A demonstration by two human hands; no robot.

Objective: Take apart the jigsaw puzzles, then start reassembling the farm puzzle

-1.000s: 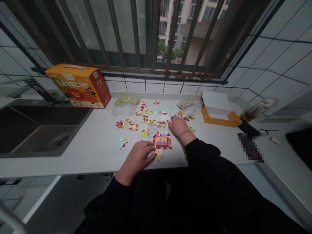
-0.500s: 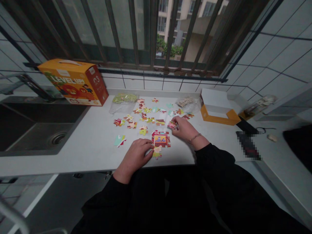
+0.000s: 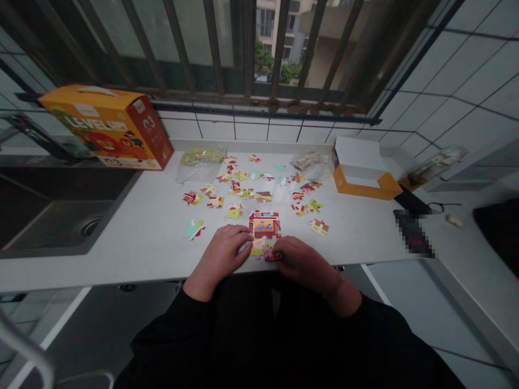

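Observation:
A small joined block of puzzle pieces [image 3: 265, 226] with a red barn picture lies near the front edge of the white counter [image 3: 154, 237]. My left hand [image 3: 222, 255] rests flat beside its left side, fingertips touching the lower pieces. My right hand [image 3: 298, 260] is at the block's lower right corner, fingers pinched on a reddish puzzle piece [image 3: 271, 254] pressed against the block. Several loose puzzle pieces [image 3: 243, 186] lie scattered farther back.
An orange puzzle box [image 3: 107, 127] stands at the back left beside a steel sink [image 3: 52, 221]. Two clear bags of pieces [image 3: 198, 161] [image 3: 310, 162] and an open orange-and-white box [image 3: 360, 173] lie at the back. A barred window is behind.
My right hand picked a reddish piece from the loose pieces and brought it back toward me to the block's lower right corner. My left hand stayed by the block.

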